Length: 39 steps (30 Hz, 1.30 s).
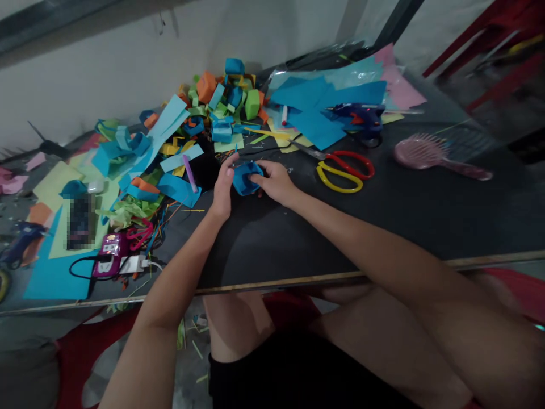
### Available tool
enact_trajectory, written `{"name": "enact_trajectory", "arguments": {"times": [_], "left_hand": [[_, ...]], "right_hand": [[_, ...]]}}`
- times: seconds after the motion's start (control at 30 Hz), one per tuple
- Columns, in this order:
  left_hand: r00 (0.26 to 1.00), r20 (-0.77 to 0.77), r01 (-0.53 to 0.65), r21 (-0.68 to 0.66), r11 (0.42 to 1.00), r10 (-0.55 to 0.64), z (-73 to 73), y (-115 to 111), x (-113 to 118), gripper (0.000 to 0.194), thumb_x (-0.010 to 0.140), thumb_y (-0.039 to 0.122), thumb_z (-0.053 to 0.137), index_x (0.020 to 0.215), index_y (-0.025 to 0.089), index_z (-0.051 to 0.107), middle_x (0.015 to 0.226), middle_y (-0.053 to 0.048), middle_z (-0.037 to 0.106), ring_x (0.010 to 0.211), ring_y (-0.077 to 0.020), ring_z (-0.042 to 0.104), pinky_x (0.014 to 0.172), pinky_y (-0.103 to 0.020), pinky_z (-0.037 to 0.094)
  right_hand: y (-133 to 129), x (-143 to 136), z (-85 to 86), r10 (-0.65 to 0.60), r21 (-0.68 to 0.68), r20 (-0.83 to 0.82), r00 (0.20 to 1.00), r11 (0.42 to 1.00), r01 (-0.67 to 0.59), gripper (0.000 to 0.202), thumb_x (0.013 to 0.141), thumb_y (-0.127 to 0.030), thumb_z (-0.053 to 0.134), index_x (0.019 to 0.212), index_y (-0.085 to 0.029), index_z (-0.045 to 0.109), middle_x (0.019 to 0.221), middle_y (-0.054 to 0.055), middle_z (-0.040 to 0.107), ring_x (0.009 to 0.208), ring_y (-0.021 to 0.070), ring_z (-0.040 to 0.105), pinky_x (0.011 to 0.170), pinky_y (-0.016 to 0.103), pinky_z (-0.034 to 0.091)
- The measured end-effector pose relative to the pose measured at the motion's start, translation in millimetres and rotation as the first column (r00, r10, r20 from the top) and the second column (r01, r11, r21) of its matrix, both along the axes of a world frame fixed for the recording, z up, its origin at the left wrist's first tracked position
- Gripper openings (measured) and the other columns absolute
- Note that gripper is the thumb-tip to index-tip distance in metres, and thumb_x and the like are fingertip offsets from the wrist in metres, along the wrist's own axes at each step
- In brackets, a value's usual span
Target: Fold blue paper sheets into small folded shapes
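Observation:
Both my hands are around a small folded blue paper piece point(246, 179) just above the dark table point(272, 238). My right hand point(275, 182) pinches its right side between thumb and fingers. On the left side of the piece, my left hand point(223, 186) is held upright with its fingers closed near the paper's edge; a thin blue bit sticks up at its fingertips. To the right lie scissors point(340, 177) with one red and one yellow handle.
Behind my hands is a heap of colored paper pieces point(221, 102). Blue sheets point(315, 108), a glue gun point(361, 118) and a pink hairbrush point(421, 152) lie right. A purple power strip point(111, 254), a phone point(80, 221) and another glue gun point(21, 244) lie left.

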<state>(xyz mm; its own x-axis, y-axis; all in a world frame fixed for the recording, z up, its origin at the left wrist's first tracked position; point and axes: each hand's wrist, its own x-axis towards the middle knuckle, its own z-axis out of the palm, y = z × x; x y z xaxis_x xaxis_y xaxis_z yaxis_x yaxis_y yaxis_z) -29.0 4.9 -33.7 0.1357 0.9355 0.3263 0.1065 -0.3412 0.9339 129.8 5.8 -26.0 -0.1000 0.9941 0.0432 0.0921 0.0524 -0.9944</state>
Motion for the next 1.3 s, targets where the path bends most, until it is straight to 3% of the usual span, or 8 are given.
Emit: {"name": "enact_trajectory", "arguments": {"times": [0.1, 0.2, 0.4, 0.57, 0.77, 1.0, 1.17, 1.3], "left_hand": [[0.987, -0.041, 0.159, 0.015, 0.987, -0.158, -1.7, 3.4, 2.0, 0.067, 0.092, 0.074, 0.042, 0.141, 0.029, 0.049, 0.139, -0.01, 0.062, 0.136, -0.0271, 0.056, 0.113, -0.046, 0.046], [0.978, -0.105, 0.189, 0.046, 0.981, -0.183, -5.2, 5.3, 5.3, 0.064, 0.093, 0.07, 0.045, 0.141, 0.028, 0.048, 0.138, -0.011, 0.063, 0.134, -0.026, 0.058, 0.116, -0.047, 0.043], [0.997, -0.04, 0.07, 0.067, 0.995, -0.068, -14.2, 10.1, 4.7, 0.061, 0.095, 0.064, 0.048, 0.143, 0.028, 0.042, 0.142, -0.013, 0.058, 0.139, -0.027, 0.052, 0.116, -0.049, 0.042], [0.981, -0.19, 0.059, 0.107, 0.993, -0.038, -11.4, 8.1, 3.3, 0.091, 0.075, 0.044, 0.083, 0.149, 0.027, 0.034, 0.157, -0.016, 0.042, 0.145, -0.0332, 0.044, 0.116, -0.052, 0.043], [0.958, -0.263, -0.059, 0.199, 0.978, 0.111, -4.6, 3.6, 1.8, 0.071, 0.077, 0.019, 0.075, 0.141, 0.022, 0.044, 0.148, -0.015, 0.053, 0.139, -0.0304, 0.051, 0.118, -0.051, 0.04], [0.977, -0.165, -0.117, 0.101, 0.988, 0.133, -10.0, 9.5, 1.7, 0.074, 0.074, 0.03, 0.081, 0.139, 0.024, 0.045, 0.143, -0.013, 0.056, 0.13, -0.0297, 0.059, 0.109, -0.049, 0.05], [0.973, -0.119, -0.193, 0.042, 0.98, 0.196, -17.3, 17.8, 0.4, 0.066, 0.083, 0.042, 0.075, 0.139, 0.027, 0.044, 0.135, -0.011, 0.062, 0.124, -0.0284, 0.063, 0.104, -0.048, 0.053], [0.974, -0.122, -0.192, -0.001, 0.981, 0.19, -15.8, 20.8, 1.5, 0.069, 0.08, 0.041, 0.077, 0.137, 0.023, 0.044, 0.13, -0.012, 0.064, 0.119, -0.0279, 0.065, 0.102, -0.047, 0.054]], "right_hand": [[1.3, 4.5, -1.2, 0.03, 0.009, 0.028, 0.999, 1.0, -0.03, 0.028, 0.073, -0.027, 0.062, 0.098, -0.017, 0.07, 0.069, -0.001, 0.065, 0.045, 0.0116, 0.054, 0.039, 0.027, 0.048], [-0.8, 7.2, -0.3, 0.018, 0.01, -0.01, 1.0, 1.0, -0.018, 0.026, 0.071, -0.03, 0.064, 0.093, -0.016, 0.069, 0.069, 0.0, 0.062, 0.048, 0.0137, 0.055, 0.039, 0.029, 0.049], [0.5, 5.7, -0.7, -0.045, -0.063, -0.293, 0.955, 0.998, 0.027, 0.035, 0.07, -0.039, 0.071, 0.098, -0.021, 0.061, 0.081, 0.001, 0.064, 0.068, 0.0159, 0.062, 0.056, 0.033, 0.058], [8.3, 6.3, -10.7, -0.144, -0.08, -0.249, 0.958, 0.989, 0.128, 0.037, 0.073, -0.041, 0.07, 0.104, -0.025, 0.059, 0.093, 0.002, 0.065, 0.089, 0.0192, 0.065, 0.072, 0.034, 0.06], [6.6, 6.4, -19.1, -0.095, 0.04, -0.2, 0.975, 0.994, 0.105, 0.055, 0.074, -0.06, 0.068, 0.116, -0.027, 0.055, 0.125, 0.008, 0.062, 0.114, 0.0254, 0.061, 0.082, 0.04, 0.06], [4.9, 5.2, -19.4, -0.143, 0.131, -0.098, 0.985, 0.979, 0.155, 0.066, 0.077, -0.072, 0.059, 0.125, -0.027, 0.05, 0.137, 0.011, 0.055, 0.121, 0.0254, 0.058, 0.093, 0.04, 0.057], [11.6, 4.0, -24.5, -0.256, 0.083, -0.206, 0.944, 0.957, 0.277, 0.051, 0.08, -0.061, 0.057, 0.117, -0.026, 0.05, 0.131, 0.01, 0.055, 0.121, 0.0237, 0.056, 0.093, 0.038, 0.058], [13.9, 3.7, -30.0, -0.221, 0.128, -0.162, 0.962, 0.962, 0.242, 0.043, 0.084, -0.05, 0.058, 0.119, -0.026, 0.051, 0.129, 0.01, 0.057, 0.119, 0.0241, 0.058, 0.094, 0.041, 0.057]]}}
